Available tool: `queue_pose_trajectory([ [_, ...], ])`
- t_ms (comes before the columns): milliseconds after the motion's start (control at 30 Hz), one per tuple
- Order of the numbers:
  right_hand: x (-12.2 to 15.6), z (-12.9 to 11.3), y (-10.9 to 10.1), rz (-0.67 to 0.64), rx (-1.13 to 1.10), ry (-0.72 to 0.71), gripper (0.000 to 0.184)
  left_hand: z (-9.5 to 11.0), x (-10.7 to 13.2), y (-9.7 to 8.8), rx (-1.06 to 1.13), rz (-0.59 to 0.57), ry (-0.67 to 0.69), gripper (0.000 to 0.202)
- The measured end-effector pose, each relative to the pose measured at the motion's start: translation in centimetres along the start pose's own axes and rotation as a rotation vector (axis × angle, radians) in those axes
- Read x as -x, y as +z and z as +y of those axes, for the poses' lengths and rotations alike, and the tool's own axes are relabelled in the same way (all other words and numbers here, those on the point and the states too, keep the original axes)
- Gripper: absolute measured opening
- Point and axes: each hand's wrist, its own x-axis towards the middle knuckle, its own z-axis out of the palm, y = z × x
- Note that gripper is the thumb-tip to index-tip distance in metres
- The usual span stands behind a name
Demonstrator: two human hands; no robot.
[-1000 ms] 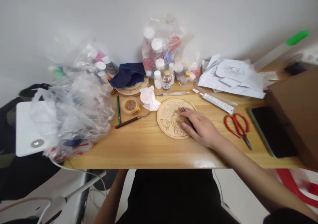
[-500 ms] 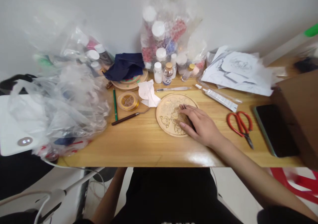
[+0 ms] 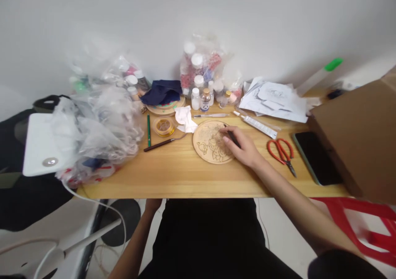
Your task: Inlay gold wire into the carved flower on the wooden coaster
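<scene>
My right hand point(image 3: 243, 147) is over the right side of a round wooden disc point(image 3: 201, 155) with gold wire outlines of flowers and leaves. Its fingers are closed around dark tweezers point(image 3: 232, 137), whose tips are partly hidden by the fingers. Only the wrist end of my left hand point(image 3: 154, 205) shows, below the table's front edge; its fingers are hidden under the tabletop. Just behind the disc lie a crumpled white tissue point(image 3: 185, 120) and a slim white pen-like tool point(image 3: 212, 115). A spool of gold wire point(image 3: 163, 126) is to the left.
A dark-handled tool point(image 3: 159, 144) and green pencil point(image 3: 149, 130) lie left, near plastic bags point(image 3: 108, 122). Bottles point(image 3: 205, 101) stand behind. Rightward are a white tube point(image 3: 260, 126), papers point(image 3: 275, 99), red-handled pliers point(image 3: 282, 153), a phone point(image 3: 318, 157) and a cardboard box point(image 3: 355, 134).
The camera view has shifted, so the tabletop appears smaller and more wall shows. My right hand stays at the disc with the tweezers, its fingers slightly shifted. My left hand remains below the table.
</scene>
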Motion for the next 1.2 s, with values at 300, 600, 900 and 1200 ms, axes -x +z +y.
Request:
queue_pose_trajectory([
  [300,3.1,-1.3,-2.0,0.270,-0.185,0.059,0.023,-1.7,1.9,0.6,-0.043,-0.063,-0.127,0.036],
  [600,6.7,-0.6,-1.9,0.365,-0.214,0.097,0.026,-1.4,2.5,1.1,-0.008,-0.016,-0.153,0.036],
  [900,5.9,-2.0,-2.5,0.332,-0.283,0.099,0.028,-0.4,3.6,-0.2,-0.031,0.004,-0.206,0.037],
  [1200,2.9,-2.4,-5.0,0.128,-0.246,0.163,0.029,0.3,7.4,-5.6,-0.073,-0.142,-0.086,0.064],
])
